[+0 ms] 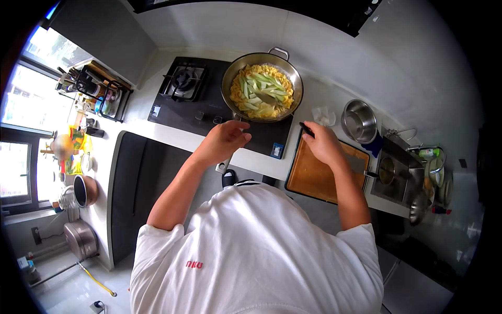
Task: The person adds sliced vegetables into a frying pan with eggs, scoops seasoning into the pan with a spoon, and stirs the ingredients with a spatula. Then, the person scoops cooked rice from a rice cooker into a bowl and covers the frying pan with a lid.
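One black stove [178,112], far side; wide pan [298,86] atop its right part. Egg [274,72] and green slices [266,81] inside could slide over rim if pushed hard; pan could swing if long handle [223,166] gets knocked. Pan lies just beyond left hand [222,140], loosely curled with gap, contact with long handle unclear. Right hand [324,145] grips black handle [307,130], near and right of pan.

Both arms [183,180] extend forward, left hand [226,140] loosely cupped, right hand [322,141] clasped.
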`<action>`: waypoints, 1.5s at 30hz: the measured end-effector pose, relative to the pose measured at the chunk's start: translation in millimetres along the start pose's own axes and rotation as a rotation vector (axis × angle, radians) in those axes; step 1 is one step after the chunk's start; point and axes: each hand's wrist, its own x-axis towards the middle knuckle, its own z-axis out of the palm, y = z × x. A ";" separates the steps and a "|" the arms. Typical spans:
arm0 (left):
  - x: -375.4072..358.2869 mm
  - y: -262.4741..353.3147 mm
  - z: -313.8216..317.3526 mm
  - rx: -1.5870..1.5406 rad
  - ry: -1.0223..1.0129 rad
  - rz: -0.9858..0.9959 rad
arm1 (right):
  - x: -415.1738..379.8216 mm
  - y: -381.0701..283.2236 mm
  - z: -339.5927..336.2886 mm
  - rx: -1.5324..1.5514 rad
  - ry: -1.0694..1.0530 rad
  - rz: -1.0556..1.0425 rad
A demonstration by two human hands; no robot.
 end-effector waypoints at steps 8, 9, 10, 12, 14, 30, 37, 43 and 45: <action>-14.2 7.1 1.2 0.030 0.021 -0.041 | 43.6 18.9 28.5 -0.115 0.078 -0.053; -17.4 9.5 0.2 0.029 0.025 -0.058 | 42.9 11.1 22.1 -0.125 0.048 -0.049; -19.1 8.0 -0.8 0.022 0.035 -0.043 | 37.4 -0.5 11.1 -0.134 0.015 -0.044; -22.2 1.3 -1.9 0.005 0.051 -0.016 | 36.8 -12.6 9.2 -0.177 -0.007 -0.066; -23.7 -2.4 -1.9 -0.017 0.058 -0.014 | 40.7 -18.6 16.0 -0.240 0.020 -0.113; -31.6 -0.9 -5.5 -0.013 0.075 -0.022 | 77.1 -16.0 17.1 -0.374 0.116 -0.186; -26.3 1.5 -6.4 0.017 0.059 -0.014 | 91.7 -19.9 21.6 -0.360 0.098 -0.151; -24.7 -2.6 -6.3 -0.005 0.060 -0.021 | 98.5 -7.1 17.3 -0.351 0.162 -0.120; -27.7 4.7 -7.4 0.026 0.051 -0.035 | 97.9 -12.7 12.5 -0.340 0.169 -0.127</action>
